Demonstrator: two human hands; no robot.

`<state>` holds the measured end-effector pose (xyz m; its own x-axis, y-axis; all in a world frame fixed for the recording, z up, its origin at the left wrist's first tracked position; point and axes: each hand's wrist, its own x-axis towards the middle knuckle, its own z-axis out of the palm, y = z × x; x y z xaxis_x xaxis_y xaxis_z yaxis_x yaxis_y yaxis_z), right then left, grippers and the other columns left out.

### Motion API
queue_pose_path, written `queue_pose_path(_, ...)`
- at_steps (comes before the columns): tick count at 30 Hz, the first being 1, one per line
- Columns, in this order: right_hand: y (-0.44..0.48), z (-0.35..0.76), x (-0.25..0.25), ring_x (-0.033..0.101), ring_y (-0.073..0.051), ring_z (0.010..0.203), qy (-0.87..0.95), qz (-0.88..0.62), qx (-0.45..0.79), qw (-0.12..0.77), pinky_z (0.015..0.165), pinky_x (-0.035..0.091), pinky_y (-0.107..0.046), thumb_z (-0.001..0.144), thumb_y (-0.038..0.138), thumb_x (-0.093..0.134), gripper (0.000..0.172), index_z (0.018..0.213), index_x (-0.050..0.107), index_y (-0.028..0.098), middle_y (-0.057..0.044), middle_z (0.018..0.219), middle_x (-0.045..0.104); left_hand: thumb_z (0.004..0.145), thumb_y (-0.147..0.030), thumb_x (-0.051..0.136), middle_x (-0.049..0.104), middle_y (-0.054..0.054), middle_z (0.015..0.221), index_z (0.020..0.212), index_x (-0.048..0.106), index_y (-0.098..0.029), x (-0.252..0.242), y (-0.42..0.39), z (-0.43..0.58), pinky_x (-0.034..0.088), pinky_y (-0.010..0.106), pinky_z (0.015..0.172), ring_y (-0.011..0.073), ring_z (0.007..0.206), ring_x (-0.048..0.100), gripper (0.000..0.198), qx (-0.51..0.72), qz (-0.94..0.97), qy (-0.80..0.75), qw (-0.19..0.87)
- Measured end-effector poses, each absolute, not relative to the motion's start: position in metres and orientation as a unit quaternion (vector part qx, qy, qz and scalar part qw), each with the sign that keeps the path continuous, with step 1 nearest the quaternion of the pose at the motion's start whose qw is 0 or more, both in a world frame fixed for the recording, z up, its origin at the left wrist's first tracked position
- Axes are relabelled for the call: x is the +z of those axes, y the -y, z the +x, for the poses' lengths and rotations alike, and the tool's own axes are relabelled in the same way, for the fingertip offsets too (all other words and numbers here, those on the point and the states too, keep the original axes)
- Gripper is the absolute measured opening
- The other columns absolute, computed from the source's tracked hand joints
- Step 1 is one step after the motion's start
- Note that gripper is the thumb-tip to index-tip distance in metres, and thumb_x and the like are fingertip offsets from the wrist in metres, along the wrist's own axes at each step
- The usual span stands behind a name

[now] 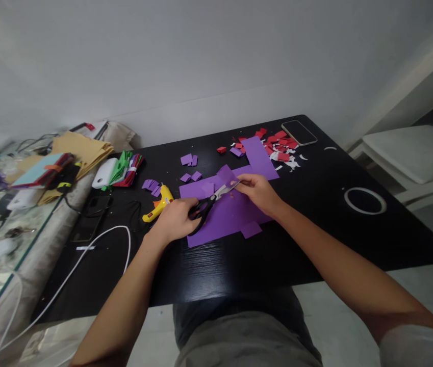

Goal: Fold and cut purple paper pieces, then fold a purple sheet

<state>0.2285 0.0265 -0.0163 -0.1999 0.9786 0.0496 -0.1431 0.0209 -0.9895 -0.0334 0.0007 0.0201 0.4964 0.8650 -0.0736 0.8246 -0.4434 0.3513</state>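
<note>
My left hand [178, 218] is closed round the black handles of a pair of scissors [216, 195], whose blades point right. A small piece of purple paper [227, 175] is at the blades. My right hand [256, 191] pinches this piece near the scissor tips. Beneath both hands lie larger purple sheets [220, 224] on the black table [208, 272]. Beside my left hand rests a yellow glue gun [163, 201]. Small purple squares [151, 186] lie in little groups to the left and behind the sheets.
Red and white paper scraps [283, 150] lie at the back right near a phone [299, 132]. A roll of tape [365, 200] sits on the right. At left are green and red bundles [126, 171], another phone [92, 219] and a white cable [127, 244].
</note>
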Motion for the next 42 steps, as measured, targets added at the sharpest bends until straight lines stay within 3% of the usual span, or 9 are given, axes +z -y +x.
queue_pose_path(10, -0.0315, 0.233, -0.0246, 0.069, -0.02, 0.077, 0.516, -0.41, 0.586, 0.471, 0.08, 0.055, -0.037, 0.078, 0.048, 0.086, 0.024, 0.085, 0.081, 0.026, -0.002, 0.083, 0.078, 0.086, -0.033, 0.059, 0.067, 0.007, 0.076, 0.08, 0.057, -0.022, 0.0194, -0.0008, -0.0339, 0.036, 0.034, 0.062, 0.024, 0.069, 0.062, 0.013, 0.034, 0.855, -0.497, 0.144)
queue_pose_path(18, -0.0315, 0.232, -0.0232, 0.072, -0.021, 0.074, 0.476, -0.425, 0.601, 0.481, 0.073, 0.058, -0.037, 0.067, 0.05, 0.094, 0.036, 0.083, 0.075, 0.024, -0.003, 0.081, 0.079, 0.086, -0.035, 0.059, 0.066, 0.006, 0.074, 0.078, 0.054, -0.023, 0.0185, -0.0006, -0.0339, 0.034, 0.034, 0.062, 0.0232, 0.068, 0.061, 0.015, 0.034, 0.852, -0.5, 0.153)
queue_pose_path(25, -0.031, 0.2319, -0.0227, 0.071, -0.02, 0.071, 0.468, -0.429, 0.606, 0.478, 0.074, 0.059, -0.038, 0.071, 0.044, 0.093, 0.029, 0.083, 0.075, 0.023, -0.004, 0.08, 0.078, 0.087, -0.037, 0.058, 0.066, 0.006, 0.073, 0.08, 0.057, -0.022, 0.0172, -0.001, -0.0347, 0.034, 0.034, 0.062, 0.0236, 0.068, 0.062, 0.016, 0.027, 0.853, -0.5, 0.15)
queue_pose_path(35, -0.0314, 0.2329, -0.0187, 0.071, -0.019, 0.077, 0.458, -0.431, 0.605, 0.488, 0.081, 0.057, -0.035, 0.066, 0.034, 0.091, 0.024, 0.081, 0.076, 0.023, -0.002, 0.084, 0.079, 0.085, -0.038, 0.057, 0.062, 0.004, 0.069, 0.079, 0.057, -0.021, 0.02, -0.0012, -0.0335, 0.031, 0.032, 0.061, 0.0213, 0.066, 0.058, 0.018, 0.024, 0.845, -0.505, 0.174)
queue_pose_path(42, -0.0304, 0.2334, -0.0147, 0.07, -0.019, 0.071, 0.433, -0.427, 0.637, 0.473, 0.072, 0.054, -0.034, 0.068, 0.027, 0.083, 0.014, 0.081, 0.078, 0.023, -0.002, 0.078, 0.078, 0.082, -0.035, 0.06, 0.058, 0.002, 0.066, 0.075, 0.054, -0.021, 0.0204, -0.0018, -0.0347, 0.029, 0.031, 0.06, 0.0186, 0.062, 0.053, 0.017, 0.041, 0.839, -0.509, 0.189)
